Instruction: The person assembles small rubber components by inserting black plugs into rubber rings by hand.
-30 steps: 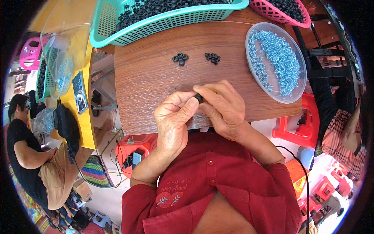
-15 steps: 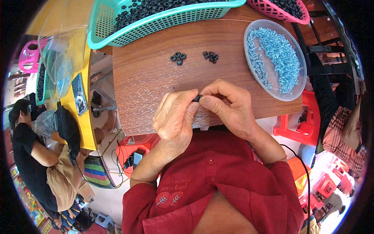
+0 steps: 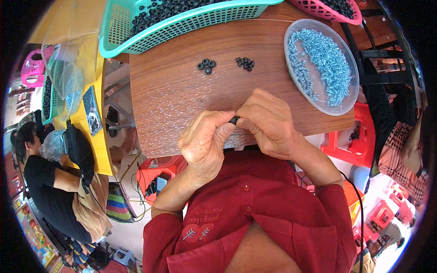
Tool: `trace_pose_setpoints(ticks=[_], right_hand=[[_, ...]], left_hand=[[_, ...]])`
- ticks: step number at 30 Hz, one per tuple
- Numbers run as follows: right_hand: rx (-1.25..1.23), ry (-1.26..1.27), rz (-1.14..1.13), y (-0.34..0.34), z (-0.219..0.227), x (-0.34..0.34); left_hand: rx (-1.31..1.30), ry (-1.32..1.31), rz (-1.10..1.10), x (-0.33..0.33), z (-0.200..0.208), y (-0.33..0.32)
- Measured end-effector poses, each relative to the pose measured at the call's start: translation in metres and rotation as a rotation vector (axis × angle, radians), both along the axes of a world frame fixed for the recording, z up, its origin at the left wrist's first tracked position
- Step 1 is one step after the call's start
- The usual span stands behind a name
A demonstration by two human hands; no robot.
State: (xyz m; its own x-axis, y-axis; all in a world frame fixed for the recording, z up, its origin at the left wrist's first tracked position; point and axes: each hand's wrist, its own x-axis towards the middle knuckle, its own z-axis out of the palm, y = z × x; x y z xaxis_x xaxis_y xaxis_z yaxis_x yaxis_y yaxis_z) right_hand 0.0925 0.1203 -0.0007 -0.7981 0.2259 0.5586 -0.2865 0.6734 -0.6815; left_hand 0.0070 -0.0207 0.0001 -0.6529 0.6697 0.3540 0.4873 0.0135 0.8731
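A small round black piece (image 3: 234, 120), apparently rubber or plastic, is pinched between my two hands just above the near part of the brown wooden table (image 3: 173, 91). My left hand (image 3: 205, 141) grips it between thumb and forefinger. From the other side, my right hand (image 3: 268, 125) presses thumb and curled fingers onto its end, hiding part of it. Beyond my hands lie several black ring-shaped caps (image 3: 207, 65) in a little cluster. To their right is a small heap of tiny black pieces (image 3: 246, 63).
A teal basket (image 3: 182, 26) of black caps stands at the far edge, with a pink basket (image 3: 324, 17) at the far right. The round clear tray (image 3: 314, 73) on the right holds light-blue small pieces. Another person (image 3: 54, 186) sits at the yellow table (image 3: 101, 150) on the left.
My right hand's fingers have curled further around the black piece, covering more of it. Both hands stay nearly in place. The person on the left has shifted posture.
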Motion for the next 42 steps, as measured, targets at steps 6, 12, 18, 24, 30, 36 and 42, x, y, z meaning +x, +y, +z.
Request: trace_pose_setpoints(ticks=[6,12,18,24,30,36,42], right_hand=[[0.089,0.044,0.055,0.008,-0.008,0.003],[0.116,0.047,0.075,0.009,-0.015,0.006],[0.145,0.021,0.072,0.008,-0.019,0.009],[0.321,0.089,-0.069,0.005,-0.019,0.003],[0.441,0.076,0.021,0.008,-0.012,0.008],[0.305,0.101,0.016,0.005,-0.015,0.005],[-0.107,0.032,-0.086,-0.010,-0.015,0.005]], left_hand=[[0.018,-0.495,-0.014,0.007,-0.005,-0.001],[-0.027,-0.724,-0.062,0.001,-0.002,0.003],[-0.135,-0.927,-0.133,-0.009,-0.008,0.004],[-0.046,-1.178,-0.204,-0.018,-0.009,0.006],[-0.074,-1.131,-0.224,-0.017,-0.009,0.004],[-0.058,-0.717,-0.048,0.003,-0.002,0.007],[-0.038,-0.214,0.085,0.008,-0.005,0.012]])
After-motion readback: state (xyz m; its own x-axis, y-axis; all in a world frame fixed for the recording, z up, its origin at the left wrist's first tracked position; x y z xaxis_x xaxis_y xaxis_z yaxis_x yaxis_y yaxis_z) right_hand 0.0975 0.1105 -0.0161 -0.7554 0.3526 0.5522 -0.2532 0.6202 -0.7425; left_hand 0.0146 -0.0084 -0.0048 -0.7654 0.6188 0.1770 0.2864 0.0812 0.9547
